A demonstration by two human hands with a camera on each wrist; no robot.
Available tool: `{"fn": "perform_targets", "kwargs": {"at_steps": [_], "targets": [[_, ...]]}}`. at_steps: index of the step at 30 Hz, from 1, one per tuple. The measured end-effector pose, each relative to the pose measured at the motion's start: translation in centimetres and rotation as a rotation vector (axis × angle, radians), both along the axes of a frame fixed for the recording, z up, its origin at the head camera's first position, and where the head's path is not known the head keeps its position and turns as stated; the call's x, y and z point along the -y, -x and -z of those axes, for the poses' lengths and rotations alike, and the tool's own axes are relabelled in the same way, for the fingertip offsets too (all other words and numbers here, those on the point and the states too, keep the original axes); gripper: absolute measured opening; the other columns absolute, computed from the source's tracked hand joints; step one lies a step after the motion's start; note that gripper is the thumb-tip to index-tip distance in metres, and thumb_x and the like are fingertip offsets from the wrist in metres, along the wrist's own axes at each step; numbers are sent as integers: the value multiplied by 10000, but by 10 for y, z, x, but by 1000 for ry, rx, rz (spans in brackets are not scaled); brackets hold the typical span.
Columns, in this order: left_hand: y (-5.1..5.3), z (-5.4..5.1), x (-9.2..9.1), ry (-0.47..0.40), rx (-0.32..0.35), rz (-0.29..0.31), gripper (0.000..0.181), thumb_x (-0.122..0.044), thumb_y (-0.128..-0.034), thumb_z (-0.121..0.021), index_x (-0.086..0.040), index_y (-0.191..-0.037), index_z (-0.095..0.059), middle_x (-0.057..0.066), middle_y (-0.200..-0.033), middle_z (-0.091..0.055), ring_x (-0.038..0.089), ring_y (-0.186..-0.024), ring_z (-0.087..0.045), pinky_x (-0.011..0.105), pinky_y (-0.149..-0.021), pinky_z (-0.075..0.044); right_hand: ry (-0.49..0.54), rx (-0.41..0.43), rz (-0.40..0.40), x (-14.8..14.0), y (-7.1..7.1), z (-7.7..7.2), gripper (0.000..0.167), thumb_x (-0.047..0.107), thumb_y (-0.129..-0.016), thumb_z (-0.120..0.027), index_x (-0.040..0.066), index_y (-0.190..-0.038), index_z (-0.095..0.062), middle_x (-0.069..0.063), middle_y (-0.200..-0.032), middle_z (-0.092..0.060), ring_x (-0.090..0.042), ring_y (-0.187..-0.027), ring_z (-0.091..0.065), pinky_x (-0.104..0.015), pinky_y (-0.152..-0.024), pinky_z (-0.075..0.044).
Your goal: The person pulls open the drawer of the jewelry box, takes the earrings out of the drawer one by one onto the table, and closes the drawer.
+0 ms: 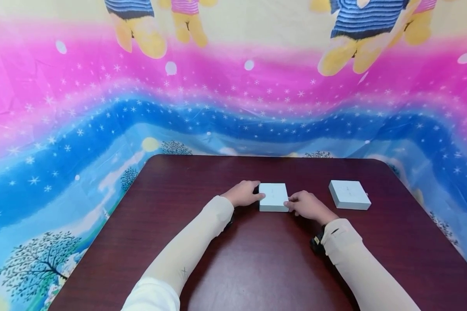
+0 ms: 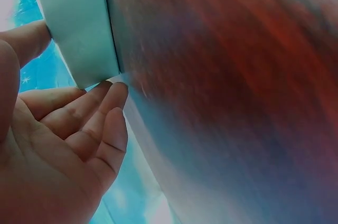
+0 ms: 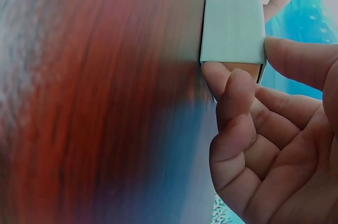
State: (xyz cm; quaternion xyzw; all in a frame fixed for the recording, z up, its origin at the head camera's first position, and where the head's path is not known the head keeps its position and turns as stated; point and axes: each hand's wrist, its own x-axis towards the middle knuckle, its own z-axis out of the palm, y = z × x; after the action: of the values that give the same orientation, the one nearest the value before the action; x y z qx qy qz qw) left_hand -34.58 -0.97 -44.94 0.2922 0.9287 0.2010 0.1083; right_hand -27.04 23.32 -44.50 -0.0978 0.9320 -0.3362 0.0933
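Observation:
A flat white square box [image 1: 273, 197] lies on the table between both hands. My left hand [image 1: 244, 193] holds its left side, the thumb at the top edge and the fingertips against the end wall, seen up close in the left wrist view. On the opposite side my right hand [image 1: 307, 204] grips the box near its front right corner. In the right wrist view the right thumb [image 3: 301, 63] is on the top edge while bent fingers meet the end of the box [image 3: 234, 18]. Faint marking on the lid is too small to read.
A second white box [image 1: 349, 195] sits to the right, beyond the right hand. Dark red-brown wood forms the table [image 1: 233, 268], with rounded far corners. A printed cloth [image 1: 233, 95] hangs behind and around it.

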Motion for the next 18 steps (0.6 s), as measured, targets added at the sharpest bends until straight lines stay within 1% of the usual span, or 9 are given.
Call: {"fn": "perform_targets", "kwargs": {"at_steps": [4, 10, 18], "targets": [[-1, 0, 4, -6, 0, 8, 690, -484, -979, -536, -51, -1493, -378, 73, -1474, -443, 172, -1334, -423, 342, -1044, -371, 6, 10, -2, 2, 1, 1, 228, 275, -979, -611, 78, -949, -724, -31, -790, -662, -183, -694, -592, -357, -645, -483], [-5, -1, 8, -4, 0, 6, 684, -476, -979, -540, -65, -1499, -370, 70, -1486, -427, 174, -1345, -408, 343, -1050, -365, 16, 6, -16, 5, -1, 2, 219, 276, -976, -616, 88, -969, -728, -24, -806, -671, -179, -699, -598, -353, -652, -490], [-7, -1, 14, 9, -4, 14, 696, -486, -977, -537, -59, -1499, -366, 73, -1489, -423, 175, -1348, -405, 340, -1053, -361, 3, 9, -41, 12, -4, -2, 212, 245, -982, -606, 73, -944, -722, -38, -793, -663, -180, -689, -598, -351, -640, -488]]}}
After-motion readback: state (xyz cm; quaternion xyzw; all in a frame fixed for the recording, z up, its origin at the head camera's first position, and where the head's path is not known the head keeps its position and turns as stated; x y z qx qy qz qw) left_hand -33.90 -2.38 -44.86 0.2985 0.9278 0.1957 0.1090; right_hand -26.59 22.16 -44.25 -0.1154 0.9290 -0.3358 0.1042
